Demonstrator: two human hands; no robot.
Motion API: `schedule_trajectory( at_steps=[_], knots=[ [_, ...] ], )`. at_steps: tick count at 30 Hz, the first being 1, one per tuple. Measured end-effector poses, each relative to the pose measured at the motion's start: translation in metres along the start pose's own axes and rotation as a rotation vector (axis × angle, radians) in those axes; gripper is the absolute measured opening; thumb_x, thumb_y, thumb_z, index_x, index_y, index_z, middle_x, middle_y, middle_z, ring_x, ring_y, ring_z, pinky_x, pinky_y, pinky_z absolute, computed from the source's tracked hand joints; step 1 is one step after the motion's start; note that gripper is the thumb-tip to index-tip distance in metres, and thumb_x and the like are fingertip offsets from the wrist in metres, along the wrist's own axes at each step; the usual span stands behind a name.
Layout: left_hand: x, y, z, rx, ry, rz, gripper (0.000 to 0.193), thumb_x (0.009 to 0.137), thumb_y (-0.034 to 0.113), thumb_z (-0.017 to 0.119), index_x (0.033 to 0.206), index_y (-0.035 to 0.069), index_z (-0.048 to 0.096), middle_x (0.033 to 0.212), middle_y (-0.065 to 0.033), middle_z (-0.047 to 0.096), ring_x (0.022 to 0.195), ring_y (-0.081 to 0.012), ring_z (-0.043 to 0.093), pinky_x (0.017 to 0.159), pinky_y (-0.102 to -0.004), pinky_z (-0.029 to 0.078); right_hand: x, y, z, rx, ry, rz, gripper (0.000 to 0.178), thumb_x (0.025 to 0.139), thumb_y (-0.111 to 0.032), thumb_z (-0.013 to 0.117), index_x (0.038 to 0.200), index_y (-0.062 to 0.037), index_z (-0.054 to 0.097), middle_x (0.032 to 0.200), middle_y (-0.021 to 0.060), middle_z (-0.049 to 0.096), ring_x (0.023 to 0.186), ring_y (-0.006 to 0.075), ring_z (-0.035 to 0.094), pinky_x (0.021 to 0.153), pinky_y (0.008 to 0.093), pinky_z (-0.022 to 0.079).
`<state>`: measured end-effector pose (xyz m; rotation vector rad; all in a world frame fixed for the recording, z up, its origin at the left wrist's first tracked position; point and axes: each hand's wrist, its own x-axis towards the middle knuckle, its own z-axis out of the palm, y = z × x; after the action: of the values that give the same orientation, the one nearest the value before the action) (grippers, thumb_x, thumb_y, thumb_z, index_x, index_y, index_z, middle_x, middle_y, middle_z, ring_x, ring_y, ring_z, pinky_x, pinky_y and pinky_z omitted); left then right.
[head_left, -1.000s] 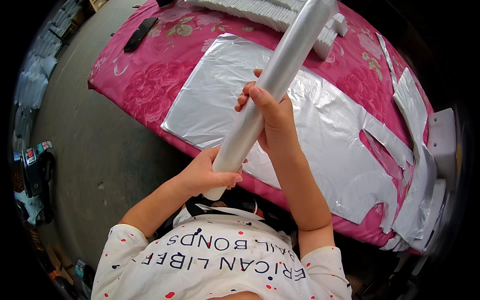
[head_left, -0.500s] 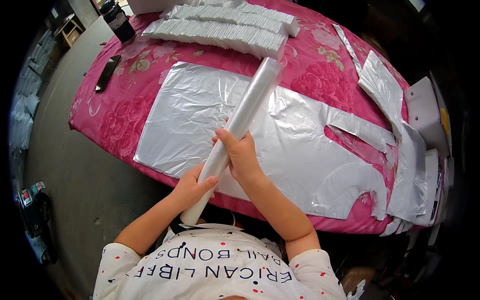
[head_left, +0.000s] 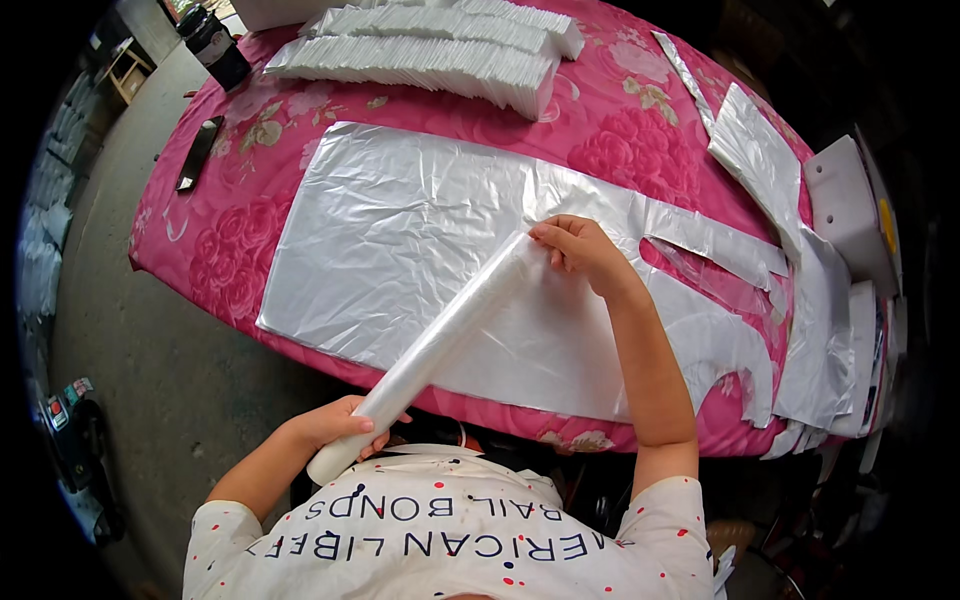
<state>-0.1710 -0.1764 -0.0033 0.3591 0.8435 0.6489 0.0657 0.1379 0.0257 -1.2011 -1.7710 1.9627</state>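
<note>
A long roll of translucent plastic film [head_left: 430, 340] slants across in front of me, its near end close to my shirt and its far end above the table. My left hand [head_left: 345, 428] is wrapped round the roll near its lower end. At the upper end, my right hand [head_left: 577, 252] pinches the roll's tip between thumb and fingers. Beneath lies a flat stack of silvery-white plastic sheets [head_left: 370, 220], with strap-like cut-outs at its right end.
Folded white packets [head_left: 430, 65] stand in rows at the table's far side. A dark jar [head_left: 215, 48] and a phone [head_left: 200, 153] lie far left. More plastic sheeting [head_left: 762, 150] and a white box [head_left: 850, 205] are at the right. A pink floral cloth [head_left: 245, 245] covers the table.
My right hand has moved from the roll's middle to its far end, up and to the right. My left hand and the roll have shifted down toward my body.
</note>
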Motion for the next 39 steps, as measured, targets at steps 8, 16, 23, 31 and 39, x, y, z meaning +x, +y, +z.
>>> schedule_trajectory(
  at_steps=[8,16,23,31,39],
  knots=[
    [0.003,0.003,0.000,-0.091,-0.030,-0.013,0.078,0.066,0.043,0.074,0.122,-0.004,0.046,0.071,-0.0061,0.056,0.057,-0.0104,0.053,0.053,-0.0235,0.045,0.000,0.004,0.006,-0.018,-0.178,-0.005,0.019,0.082,-0.023,0.067,0.080,-0.0050,0.062,0.064,-0.0022,0.054,0.056,0.0061,0.048,0.051,0.0200,0.037],
    [-0.011,0.003,-0.011,-0.039,-0.068,-0.137,0.083,0.062,0.041,0.077,0.123,-0.005,0.045,0.075,-0.0078,0.058,0.061,-0.0131,0.057,0.059,-0.0257,0.046,-0.001,0.020,-0.065,-0.136,0.329,-0.154,0.017,0.084,-0.016,0.063,0.079,-0.0003,0.063,0.063,-0.0021,0.053,0.056,0.0047,0.046,0.052,0.0202,0.037],
    [-0.054,0.002,-0.060,0.352,-0.177,-0.274,0.060,0.073,0.020,0.075,0.121,-0.003,0.048,0.093,-0.0072,0.063,0.088,-0.0146,0.059,0.077,-0.0281,0.048,-0.034,0.048,-0.187,-0.224,0.684,-0.152,0.015,0.087,-0.014,0.059,0.082,0.0004,0.062,0.065,-0.0023,0.053,0.055,0.0040,0.045,0.049,0.0199,0.039],
    [0.022,0.118,0.012,1.388,-0.047,0.183,0.050,0.068,0.027,0.072,0.112,0.007,0.057,0.093,-0.0137,0.064,0.086,-0.0309,0.060,0.076,-0.0363,0.047,-0.008,0.028,-0.114,-0.084,0.425,-0.234,0.015,0.086,-0.014,0.061,0.085,0.0000,0.063,0.066,-0.0027,0.054,0.056,0.0041,0.046,0.052,0.0195,0.038],
    [0.109,0.121,0.046,1.776,0.184,1.165,0.040,0.069,0.022,0.073,0.101,0.004,0.058,0.095,-0.0104,0.060,0.088,-0.0304,0.059,0.080,-0.0402,0.046,0.025,0.022,-0.082,-0.284,0.286,-0.256,0.016,0.083,-0.017,0.062,0.080,-0.0013,0.064,0.062,-0.0023,0.054,0.056,0.0055,0.047,0.052,0.0224,0.039]
  ],
)
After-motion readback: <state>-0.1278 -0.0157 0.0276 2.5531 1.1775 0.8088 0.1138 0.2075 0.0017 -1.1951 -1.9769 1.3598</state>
